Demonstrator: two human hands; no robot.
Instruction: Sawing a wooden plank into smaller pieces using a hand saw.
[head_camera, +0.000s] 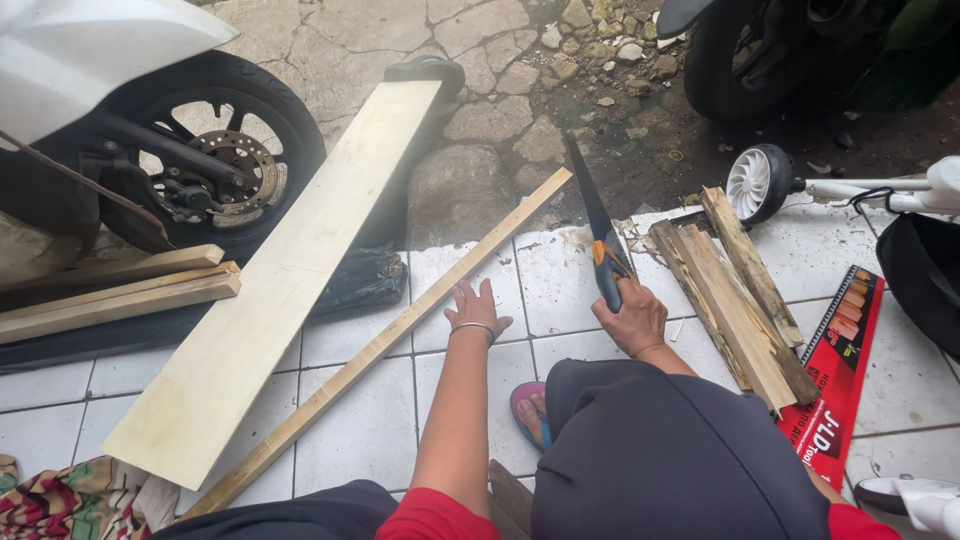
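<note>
My right hand (631, 318) is shut on the dark handle of a hand saw (599, 225), whose blade points away over the tiled floor toward the stone paving. My left hand (477, 308) rests flat with fingers spread on a white tile, just right of a long thin wooden strip (390, 335) that runs diagonally. A wide pale plank (290, 265) lies left of that strip, also diagonal. My knees in dark cloth fill the bottom of the view.
A motorbike's front wheel (210, 160) stands at the upper left, with short wood pieces (120, 290) beside it. A bundle of rough slats (740, 295) and a red card package (838, 355) lie at the right. A small white wheel (757, 182) and another tyre (740, 55) sit beyond.
</note>
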